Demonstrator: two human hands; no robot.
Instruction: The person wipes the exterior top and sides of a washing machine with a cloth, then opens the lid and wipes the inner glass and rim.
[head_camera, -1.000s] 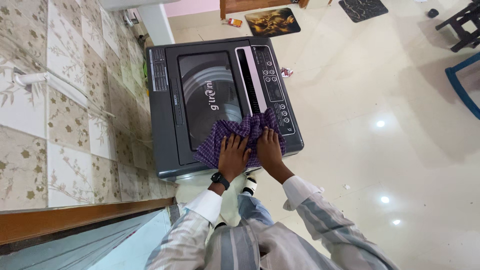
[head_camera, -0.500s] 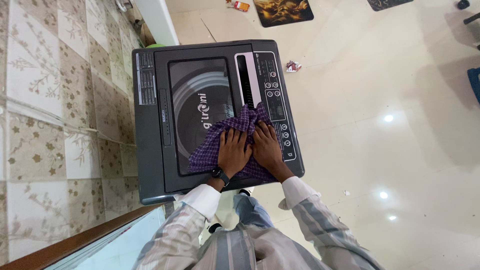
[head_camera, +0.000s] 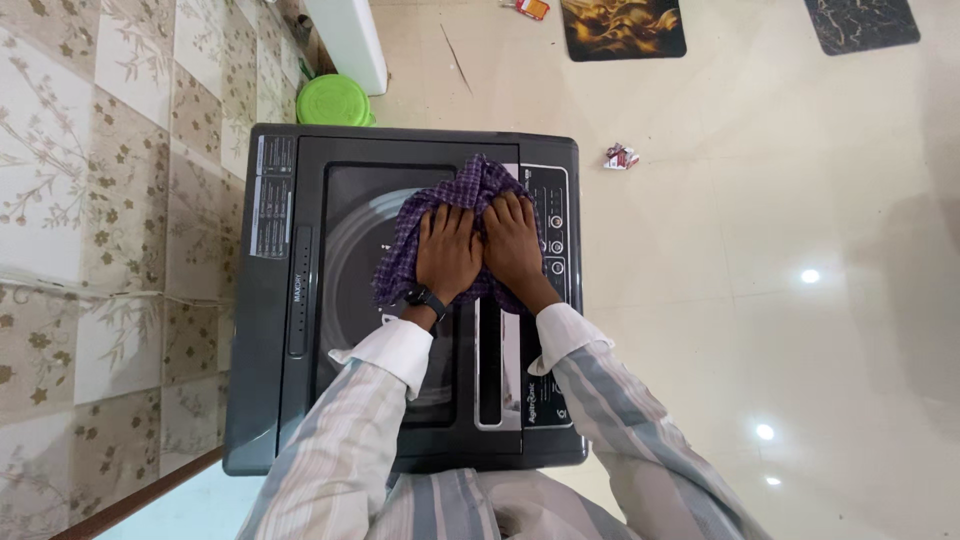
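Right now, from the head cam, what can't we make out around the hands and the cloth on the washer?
- Lid under the purple checked cloth: covered by the cloth and both hands.
- Palms of the left hand and right hand: face down, so the grip on the cloth cannot be judged.
- Washing machine front edge: hidden behind the striped sleeves.
- Control panel: partly covered by the right hand; markings too small.
- Green tub: partly behind the machine.

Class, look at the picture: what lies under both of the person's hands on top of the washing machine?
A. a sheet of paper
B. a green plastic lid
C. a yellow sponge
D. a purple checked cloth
D: the left hand and right hand press flat, side by side, on a purple checked cloth spread over the washing machine lid.
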